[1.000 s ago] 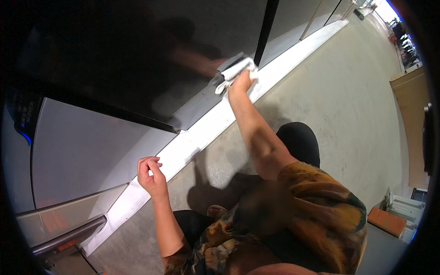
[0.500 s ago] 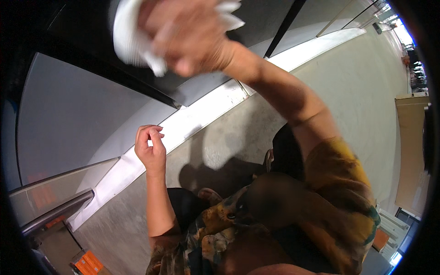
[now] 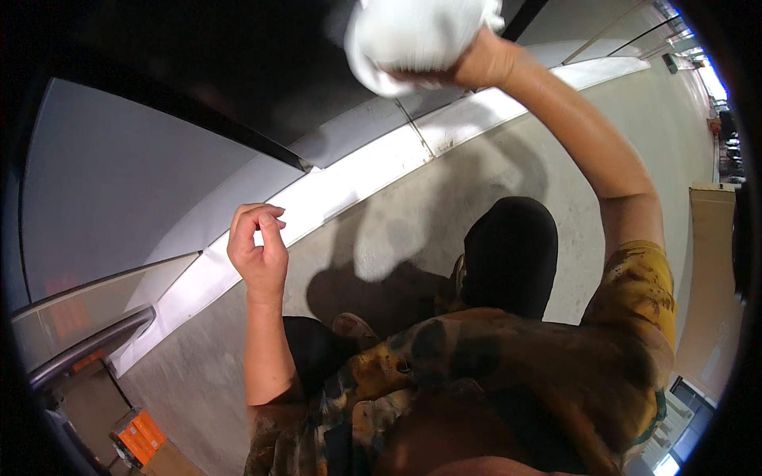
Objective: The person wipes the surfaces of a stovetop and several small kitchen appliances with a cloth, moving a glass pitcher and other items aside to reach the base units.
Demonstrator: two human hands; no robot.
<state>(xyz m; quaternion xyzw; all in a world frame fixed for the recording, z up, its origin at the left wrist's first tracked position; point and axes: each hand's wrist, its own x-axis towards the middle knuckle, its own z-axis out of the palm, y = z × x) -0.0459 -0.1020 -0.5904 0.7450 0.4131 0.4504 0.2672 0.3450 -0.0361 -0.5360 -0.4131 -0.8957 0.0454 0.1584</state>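
Note:
At the top of the view my right hand (image 3: 484, 59) grips a bunched white cloth (image 3: 421, 36). The cloth covers most of its fingers and lies in front of a dark, glossy upright panel (image 3: 262, 71). I cannot tell whether cloth and panel touch. My left hand (image 3: 260, 246) is raised on the left, its fingers curled in toward the thumb with a gap between, and nothing shows in it. Behind the left hand runs a bright white strip (image 3: 349, 178) along the foot of the panels.
A grey panel (image 3: 119, 190) with a black edge stands at the left. Below it are a dark rounded bar (image 3: 95, 345) and an orange box (image 3: 140, 435). Grey floor (image 3: 397, 214) lies under me, with my bent knee (image 3: 508, 254) over it. A cardboard panel (image 3: 710, 285) stands far right.
My right hand has swept to the right with the white cloth, and its elbow has swung outward. More of my right knee shows. My left hand has barely moved.

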